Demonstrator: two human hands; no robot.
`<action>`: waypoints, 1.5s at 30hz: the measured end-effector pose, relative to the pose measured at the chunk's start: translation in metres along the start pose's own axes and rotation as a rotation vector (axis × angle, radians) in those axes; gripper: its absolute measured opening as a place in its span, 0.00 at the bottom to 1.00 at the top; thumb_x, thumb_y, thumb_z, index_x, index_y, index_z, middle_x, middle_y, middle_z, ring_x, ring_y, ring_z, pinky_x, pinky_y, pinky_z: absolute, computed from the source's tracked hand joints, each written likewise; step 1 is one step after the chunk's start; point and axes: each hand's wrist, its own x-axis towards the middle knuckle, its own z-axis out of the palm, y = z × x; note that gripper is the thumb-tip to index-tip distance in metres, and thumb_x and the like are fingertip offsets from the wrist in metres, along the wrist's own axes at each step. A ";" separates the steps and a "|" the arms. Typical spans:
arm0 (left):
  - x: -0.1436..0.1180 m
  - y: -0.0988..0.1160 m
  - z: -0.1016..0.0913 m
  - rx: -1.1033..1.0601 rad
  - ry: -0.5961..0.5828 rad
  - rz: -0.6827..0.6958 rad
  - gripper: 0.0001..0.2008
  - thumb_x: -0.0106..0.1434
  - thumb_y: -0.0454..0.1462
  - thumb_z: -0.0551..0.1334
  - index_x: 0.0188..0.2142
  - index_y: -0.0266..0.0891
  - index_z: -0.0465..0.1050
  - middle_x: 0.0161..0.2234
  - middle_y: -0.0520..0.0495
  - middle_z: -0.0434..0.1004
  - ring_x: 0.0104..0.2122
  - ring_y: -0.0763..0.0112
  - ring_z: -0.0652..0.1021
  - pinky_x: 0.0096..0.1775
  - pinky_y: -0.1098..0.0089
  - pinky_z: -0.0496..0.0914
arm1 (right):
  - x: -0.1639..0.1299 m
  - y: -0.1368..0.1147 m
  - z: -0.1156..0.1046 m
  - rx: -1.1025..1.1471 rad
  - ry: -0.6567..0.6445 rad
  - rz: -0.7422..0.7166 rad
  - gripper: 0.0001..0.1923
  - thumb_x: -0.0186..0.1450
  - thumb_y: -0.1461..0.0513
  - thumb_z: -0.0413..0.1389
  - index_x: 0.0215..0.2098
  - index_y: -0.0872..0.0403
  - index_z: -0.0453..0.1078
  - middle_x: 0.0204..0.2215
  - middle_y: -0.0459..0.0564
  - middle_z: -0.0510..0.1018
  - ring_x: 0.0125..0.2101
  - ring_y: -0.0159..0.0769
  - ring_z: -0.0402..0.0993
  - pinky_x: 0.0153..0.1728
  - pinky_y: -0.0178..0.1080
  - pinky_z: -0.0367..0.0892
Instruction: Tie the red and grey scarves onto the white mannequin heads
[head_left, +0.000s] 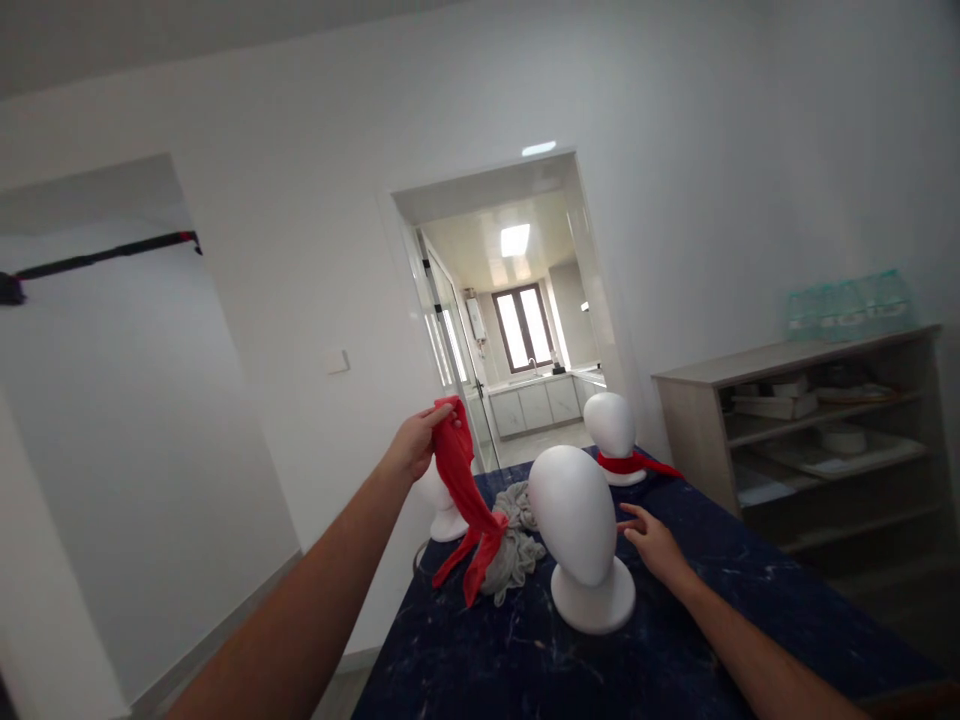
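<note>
My left hand (422,440) is closed on one end of a red scarf (463,480), lifted above the table. The scarf hangs down with a knot low on it, and its loose tails reach to a crumpled grey scarf (511,562). In front of me a white foam mannequin head (574,515) stands upright on its round base. Just right of that head is my right hand (654,545), fingers stretched out and apart, holding nothing. Whether its fingertips touch the head I cannot tell.
A second mannequin head (610,425) stands farther back with a red scarf (626,463) around its neck. Another head (447,522) is partly hidden behind my left hand. The dark blue table (675,650) borders a shelf unit (697,430) at right, topped with bottles (851,308).
</note>
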 end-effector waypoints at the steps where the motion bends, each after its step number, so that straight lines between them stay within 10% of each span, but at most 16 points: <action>1: -0.006 0.013 0.003 -0.005 -0.043 -0.042 0.13 0.58 0.41 0.73 0.35 0.31 0.79 0.29 0.42 0.82 0.29 0.64 0.81 0.36 0.63 0.78 | 0.001 -0.003 -0.003 0.023 0.029 -0.002 0.30 0.55 0.56 0.57 0.56 0.55 0.71 0.38 0.54 0.86 0.44 0.50 0.82 0.52 0.51 0.71; 9: -0.079 0.089 0.029 -0.128 -0.251 -0.202 0.16 0.64 0.40 0.70 0.46 0.28 0.81 0.41 0.37 0.85 0.38 0.62 0.83 0.41 0.65 0.78 | -0.047 -0.113 -0.025 0.120 0.526 -0.334 0.24 0.64 0.47 0.62 0.51 0.52 0.72 0.39 0.49 0.77 0.37 0.40 0.73 0.43 0.43 0.70; 14: -0.122 0.104 0.070 -0.216 -0.360 -0.256 0.13 0.67 0.38 0.68 0.45 0.29 0.81 0.41 0.38 0.84 0.37 0.62 0.82 0.43 0.61 0.80 | -0.120 -0.210 0.033 0.080 -0.059 -0.528 0.56 0.54 0.50 0.75 0.73 0.45 0.55 0.66 0.55 0.67 0.63 0.55 0.65 0.64 0.55 0.63; 17: -0.147 0.106 0.098 -0.299 -0.448 -0.263 0.11 0.66 0.38 0.68 0.44 0.32 0.79 0.42 0.38 0.83 0.42 0.56 0.83 0.48 0.54 0.80 | -0.130 -0.235 0.068 0.069 -0.193 -0.483 0.63 0.51 0.51 0.76 0.76 0.44 0.48 0.69 0.53 0.65 0.67 0.56 0.60 0.67 0.57 0.59; 24: -0.187 0.113 0.126 -0.498 -0.545 -0.305 0.06 0.67 0.33 0.65 0.43 0.35 0.78 0.47 0.37 0.82 0.56 0.50 0.80 0.61 0.50 0.74 | -0.113 -0.222 0.061 0.122 -0.358 -0.376 0.24 0.60 0.55 0.69 0.52 0.53 0.73 0.42 0.50 0.82 0.44 0.47 0.78 0.48 0.47 0.75; 33: -0.158 0.117 0.113 -0.762 -0.469 -0.255 0.10 0.67 0.27 0.64 0.47 0.28 0.78 0.48 0.34 0.82 0.48 0.61 0.83 0.52 0.69 0.78 | -0.083 -0.236 -0.054 -0.037 -0.553 -0.073 0.16 0.58 0.57 0.68 0.43 0.57 0.79 0.36 0.50 0.83 0.31 0.38 0.78 0.34 0.38 0.74; 39: -0.102 0.076 0.105 -0.872 -0.207 -0.251 0.11 0.66 0.26 0.60 0.48 0.26 0.74 0.44 0.34 0.81 0.42 0.64 0.84 0.48 0.70 0.80 | -0.040 -0.227 -0.112 -0.038 -0.647 0.043 0.13 0.62 0.55 0.66 0.39 0.56 0.76 0.17 0.39 0.71 0.18 0.30 0.66 0.38 0.43 0.75; 45: -0.055 0.014 0.094 -1.004 0.042 -0.363 0.17 0.69 0.33 0.57 0.55 0.31 0.68 0.43 0.36 0.78 0.40 0.63 0.83 0.40 0.66 0.81 | 0.011 -0.191 -0.117 0.292 -0.626 0.186 0.16 0.63 0.52 0.67 0.32 0.56 0.72 0.17 0.38 0.67 0.17 0.26 0.60 0.38 0.43 0.76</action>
